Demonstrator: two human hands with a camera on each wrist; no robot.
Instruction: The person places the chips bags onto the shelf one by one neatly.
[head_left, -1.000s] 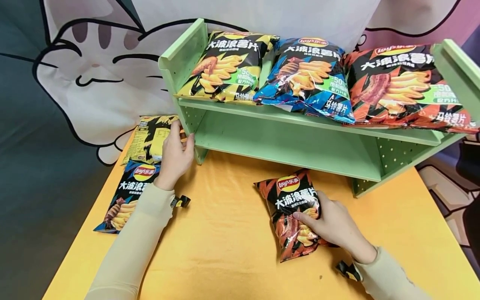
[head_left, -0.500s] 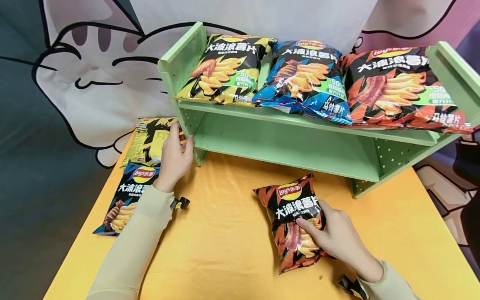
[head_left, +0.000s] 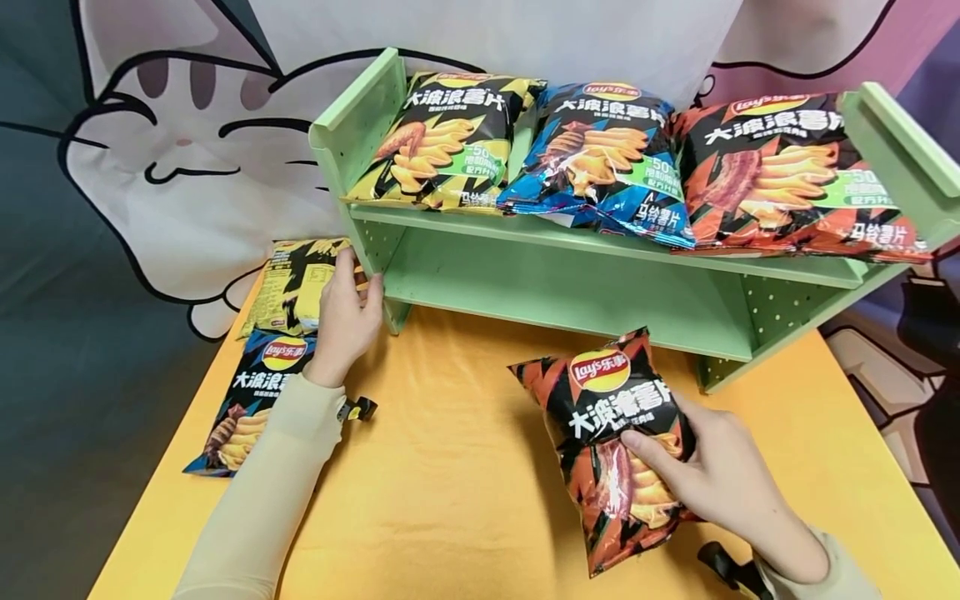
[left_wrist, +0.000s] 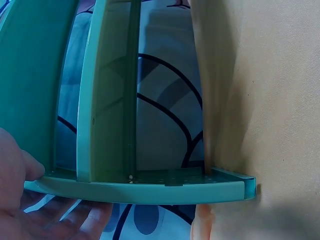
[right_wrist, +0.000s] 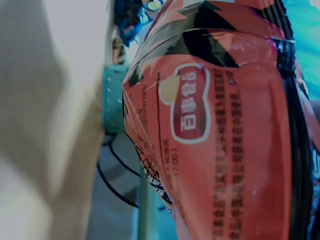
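Observation:
My right hand grips a red-and-black bag of potato chips by its right side, thumb across the front. The bag is tilted, its front turned up, and casts a shadow on the table; its printed back fills much of the right wrist view. At the left end of a green shelf, my left hand holds the side panel, thumb on the inner face and fingers along the outer one. A yellow chip bag lies beside that hand, and a blue chip bag lies partly under the forearm.
On the shelf's upper tier sit a yellow chip bag, a blue chip bag and a red chip bag, side by side. The shelf stands at the back of a yellow-covered table. Behind hangs a cartoon-cat cloth.
My right hand has brought the red chip bag closer and slightly to the right, and the bag looks larger. The left hand stays on the shelf's side; the head view has shifted slightly.

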